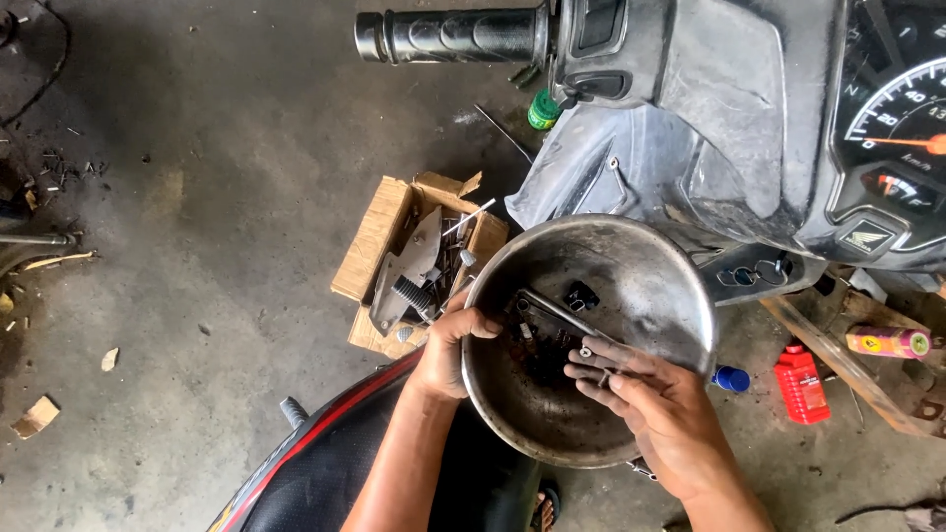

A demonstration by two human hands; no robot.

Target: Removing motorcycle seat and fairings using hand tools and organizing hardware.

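My left hand (450, 350) grips the left rim of a dented metal bowl (650, 286), thumb over the edge, and holds it above a black and red scooter seat (325, 463). My right hand (650, 404) reaches into the bowl from the lower right. Its greasy fingertips rest among small dark parts at the bottom, pinching a small bolt (588, 352). A flat metal wrench (552, 310) and a black clip (580, 295) also lie inside the bowl.
Scooter handlebar grip (448, 35) and speedometer panel (892, 128) fill the top right. An open cardboard box (394, 256) of metal parts sits on the concrete floor. A red bottle (800, 382), a blue cap (731, 378) and a pink tube (887, 342) lie at right.
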